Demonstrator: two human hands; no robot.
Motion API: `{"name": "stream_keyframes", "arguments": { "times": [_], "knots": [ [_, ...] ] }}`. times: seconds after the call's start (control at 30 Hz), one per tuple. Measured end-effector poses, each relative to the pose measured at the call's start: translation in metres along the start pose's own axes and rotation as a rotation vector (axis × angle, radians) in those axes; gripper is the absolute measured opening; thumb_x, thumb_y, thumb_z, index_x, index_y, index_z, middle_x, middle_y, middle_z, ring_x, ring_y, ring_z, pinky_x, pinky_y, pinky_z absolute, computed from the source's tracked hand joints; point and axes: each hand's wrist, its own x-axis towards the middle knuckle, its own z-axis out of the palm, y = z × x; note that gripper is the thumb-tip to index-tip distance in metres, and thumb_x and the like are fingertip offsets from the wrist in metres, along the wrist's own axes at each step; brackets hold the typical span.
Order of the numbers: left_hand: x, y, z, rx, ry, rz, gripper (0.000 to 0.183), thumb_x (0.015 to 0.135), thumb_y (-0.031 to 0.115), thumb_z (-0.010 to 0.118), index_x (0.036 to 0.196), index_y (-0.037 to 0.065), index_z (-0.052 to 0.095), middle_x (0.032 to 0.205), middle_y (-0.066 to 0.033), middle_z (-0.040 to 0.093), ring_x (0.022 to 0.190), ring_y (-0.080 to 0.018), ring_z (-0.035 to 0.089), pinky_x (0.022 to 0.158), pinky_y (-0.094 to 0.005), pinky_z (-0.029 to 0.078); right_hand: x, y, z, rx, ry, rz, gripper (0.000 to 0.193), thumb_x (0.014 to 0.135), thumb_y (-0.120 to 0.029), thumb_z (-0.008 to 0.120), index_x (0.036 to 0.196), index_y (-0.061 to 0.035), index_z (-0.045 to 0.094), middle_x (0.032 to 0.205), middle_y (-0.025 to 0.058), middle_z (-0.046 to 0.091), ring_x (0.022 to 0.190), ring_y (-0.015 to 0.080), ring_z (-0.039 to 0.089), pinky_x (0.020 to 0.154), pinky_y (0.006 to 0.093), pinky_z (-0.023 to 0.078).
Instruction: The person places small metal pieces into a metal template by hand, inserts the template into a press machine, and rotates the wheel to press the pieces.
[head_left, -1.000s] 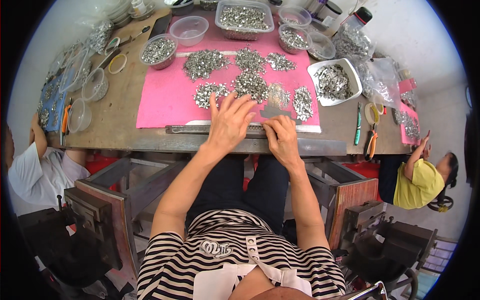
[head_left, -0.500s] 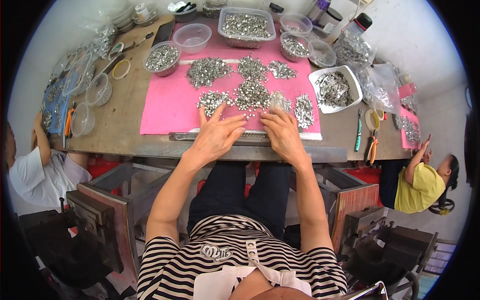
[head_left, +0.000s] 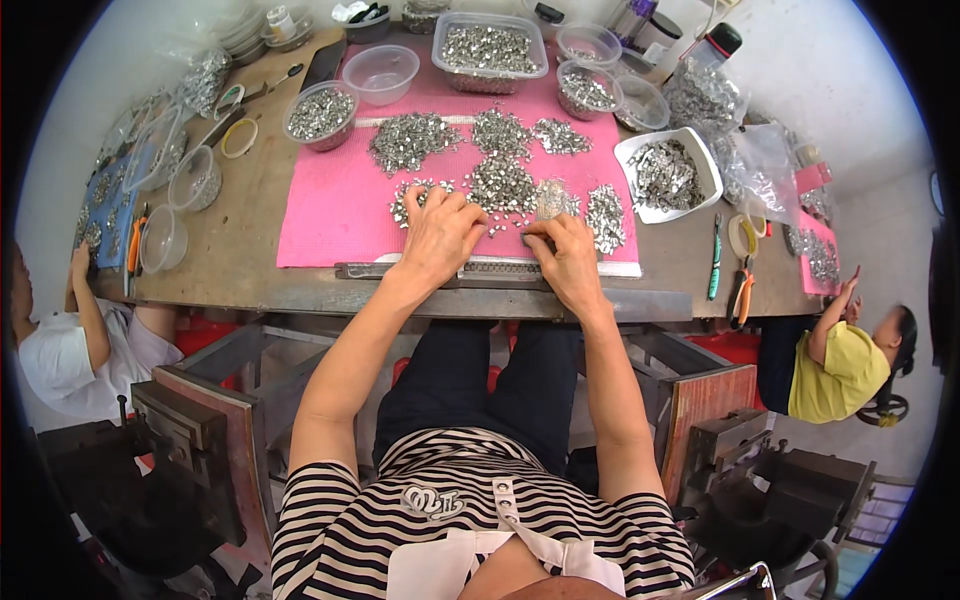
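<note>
My left hand [head_left: 437,238] rests at the small near-left pile of silvery metal pieces [head_left: 412,190], its fingers curled. Thumb and forefinger come together beside the middle pile [head_left: 502,185]; anything between them is too small to make out. My right hand [head_left: 568,258] is closed in a pinch just above a toothed metal strip [head_left: 500,268] at the bench edge. A tiny dark bit shows at its fingertips, its kind unclear. Loose pieces lie between both hands on the pink mat [head_left: 330,220]. A pale, flatter pile [head_left: 556,198] and a narrow pile [head_left: 605,220] sit beyond my right hand.
More piles, such as a wide one [head_left: 413,142], lie farther back. Around them stand a rectangular tub [head_left: 490,80], a filled round tub [head_left: 320,140] and a white tray [head_left: 652,212]. Pliers [head_left: 741,295] and a green-handled tool [head_left: 714,258] lie at right. Co-workers sit on either side.
The fingers of my left hand have curled in from a spread pose, thumb drawn toward forefinger. My right fingers have gone from flat and stretched to a pinch.
</note>
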Motion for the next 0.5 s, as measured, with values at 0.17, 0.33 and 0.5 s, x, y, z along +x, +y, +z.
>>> {"name": "stream_keyframes", "arguments": {
  "times": [0.17, 0.33, 0.5],
  "knots": [
    [0.004, 0.003, 0.0, 0.004, 0.009, 0.017, 0.007, 0.086, 0.018, 0.075, 0.091, 0.012, 0.074, 0.089, -0.0021, 0.064, 0.097, -0.0236, 0.057, 0.105, -0.0544, 0.029, 0.007, -0.001, 0.012, -0.083, 0.039, 0.009, 0.01, 0.082, -0.012, 0.079, 0.086, -0.0079, 0.071, 0.082, 0.0054, 0.063, 0.083, 0.0255, 0.06, 0.08, 0.0391, 0.041],
    [-0.002, 0.025, -0.007, -0.088, 0.036, 0.053, 0.007, 0.086, 0.016, 0.074, 0.09, 0.011, 0.071, 0.087, -0.0011, 0.064, 0.093, -0.0221, 0.059, 0.107, -0.0542, 0.028, 0.001, 0.004, 0.001, -0.041, -0.009, -0.015, 0.01, 0.083, -0.009, 0.075, 0.087, -0.0061, 0.067, 0.083, 0.0072, 0.062, 0.085, 0.0286, 0.06, 0.081, 0.0418, 0.041],
    [-0.019, 0.053, 0.006, -0.228, 0.007, 0.071, 0.009, 0.085, 0.016, 0.074, 0.092, 0.01, 0.07, 0.089, -0.0002, 0.065, 0.095, -0.0209, 0.061, 0.109, -0.0574, 0.028, -0.021, -0.002, -0.017, 0.313, 0.055, 0.121, 0.013, 0.084, 0.0, 0.074, 0.095, -0.004, 0.068, 0.089, 0.0084, 0.07, 0.086, 0.0268, 0.066, 0.08, 0.0382, 0.048]
  ]
}}
